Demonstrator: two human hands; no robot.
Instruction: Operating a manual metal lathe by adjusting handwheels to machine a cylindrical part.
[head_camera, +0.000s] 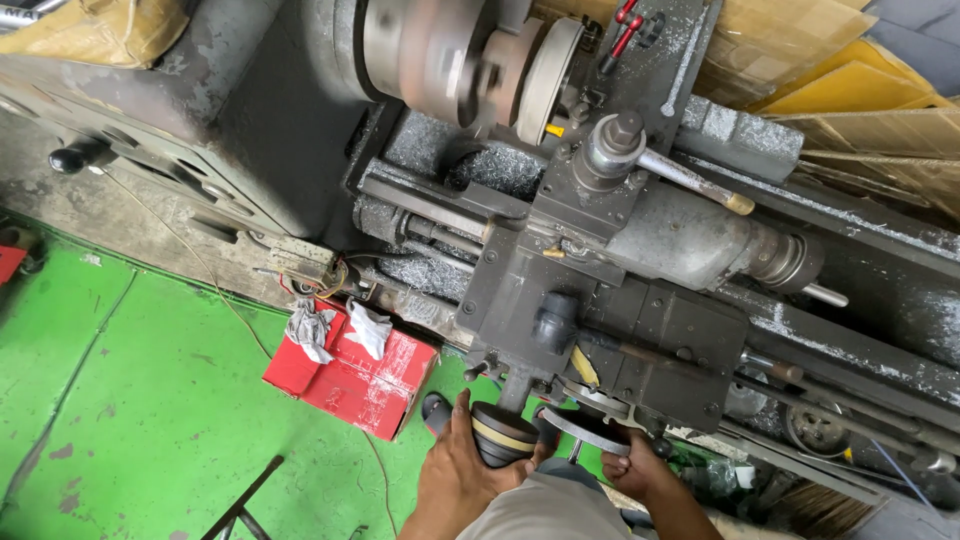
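Head view looks down on two hands at a lathe (640, 250): the left hand (462, 468) curls around one dark round crank knob (503, 433), the right hand (632, 468) grips one metal handwheel (585, 428) beside it. One red box (350, 380) on the green floor (150, 400) holds two grey rags (312, 330).

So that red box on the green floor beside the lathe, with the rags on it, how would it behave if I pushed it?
The red box looks like dented cardboard, so it would probably slide on the painted green floor rather than tip, since it lies low and flat. The grey rags lie loose on top and would likely flop or slip off.
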